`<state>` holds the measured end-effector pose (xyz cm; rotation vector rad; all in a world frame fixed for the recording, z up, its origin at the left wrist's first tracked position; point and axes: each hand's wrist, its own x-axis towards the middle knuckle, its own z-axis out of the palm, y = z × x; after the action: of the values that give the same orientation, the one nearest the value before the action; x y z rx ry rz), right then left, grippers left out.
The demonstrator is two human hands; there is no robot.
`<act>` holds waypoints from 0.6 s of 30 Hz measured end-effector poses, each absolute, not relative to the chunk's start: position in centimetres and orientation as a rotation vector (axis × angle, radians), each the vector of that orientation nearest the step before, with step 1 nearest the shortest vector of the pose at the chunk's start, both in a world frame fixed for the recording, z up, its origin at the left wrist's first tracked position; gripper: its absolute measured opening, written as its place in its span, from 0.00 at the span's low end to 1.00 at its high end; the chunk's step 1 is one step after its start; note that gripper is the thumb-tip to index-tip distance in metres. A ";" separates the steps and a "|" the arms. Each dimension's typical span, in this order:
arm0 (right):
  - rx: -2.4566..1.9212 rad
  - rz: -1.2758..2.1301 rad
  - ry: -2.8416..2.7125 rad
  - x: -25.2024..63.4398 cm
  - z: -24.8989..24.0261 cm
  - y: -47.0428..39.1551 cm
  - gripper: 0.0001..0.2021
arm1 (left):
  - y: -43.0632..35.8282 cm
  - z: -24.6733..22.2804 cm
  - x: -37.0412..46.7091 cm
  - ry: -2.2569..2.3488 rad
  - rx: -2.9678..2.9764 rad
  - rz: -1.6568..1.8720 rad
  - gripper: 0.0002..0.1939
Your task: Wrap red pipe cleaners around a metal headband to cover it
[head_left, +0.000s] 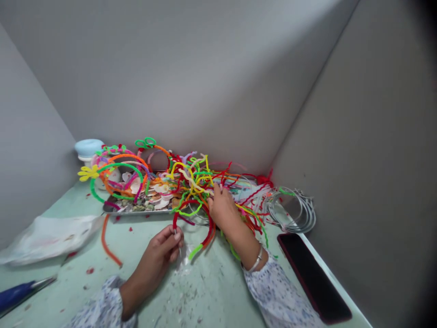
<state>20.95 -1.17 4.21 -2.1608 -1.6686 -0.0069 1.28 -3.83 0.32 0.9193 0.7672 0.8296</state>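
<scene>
My left hand (164,246) is closed on one end of a headband (211,223) wrapped in red pipe cleaner, with a short bare tip poking out under the fingers. The band arches to the right, and its other end carries a bright green wrap. My right hand (223,207) reaches into a tangled heap of coloured pipe cleaners (193,175). Its fingers are bent among the strands; which strand they pinch, if any, is hidden. Left of the heap, finished-looking wrapped headbands (119,166), one with a yellow flower (88,172), lean over a metal tray (146,212) of shells.
A coil of grey wire (307,214) and a dark phone (312,275) lie along the right edge. On the left are a plastic bag (51,237), blue-handled pliers or a similar tool (20,294), an orange pipe cleaner (108,243) and a blue-lidded container (89,148). Grey walls enclose the table.
</scene>
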 end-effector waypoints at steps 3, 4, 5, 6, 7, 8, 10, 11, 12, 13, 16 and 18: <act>-2.145 0.092 -1.668 22.9 5.5 -1.7 0.28 | -3.9 0.4 1.3 0.769 0.922 0.831 0.08; -2.108 0.108 -1.692 23.9 6.4 -2.0 0.28 | -3.9 0.4 1.3 0.771 0.922 0.834 0.08; -2.077 0.107 -1.706 25.1 7.4 -2.3 0.26 | -3.9 0.4 1.3 0.774 0.920 0.838 0.09; -2.070 0.072 -1.691 26.3 8.4 -2.6 0.25 | -3.8 0.3 1.3 0.776 0.918 0.839 0.09; -2.112 -0.019 -1.604 27.6 9.2 -2.9 0.25 | -3.8 0.3 1.3 0.776 0.916 0.839 0.09; -2.181 -0.115 -1.500 28.8 9.8 -3.0 0.24 | -3.7 0.3 1.3 0.777 0.916 0.838 0.09; -2.387 -0.183 -1.376 31.1 10.0 -3.1 0.25 | -3.6 0.3 1.4 0.774 0.920 0.835 0.09; -2.525 -0.088 -1.387 32.0 9.6 -3.0 0.24 | -3.6 0.2 1.4 0.773 0.924 0.831 0.08; -2.577 -0.020 -1.400 32.7 8.8 -2.8 0.21 | -3.6 0.2 1.3 0.772 0.927 0.827 0.08; -2.615 0.047 -1.411 33.3 7.8 -2.6 0.17 | -3.6 0.2 1.3 0.770 0.930 0.826 0.08; -2.729 0.178 -1.383 34.1 4.7 -2.0 0.12 | -3.8 0.2 1.2 0.765 0.932 0.825 0.08; -2.772 0.211 -1.343 34.2 3.1 -1.7 0.14 | -3.8 0.1 1.1 0.764 0.933 0.831 0.08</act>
<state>34.23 -1.72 3.06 -2.7725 -1.3426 0.2107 1.13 -3.82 0.13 0.9327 0.7640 0.8313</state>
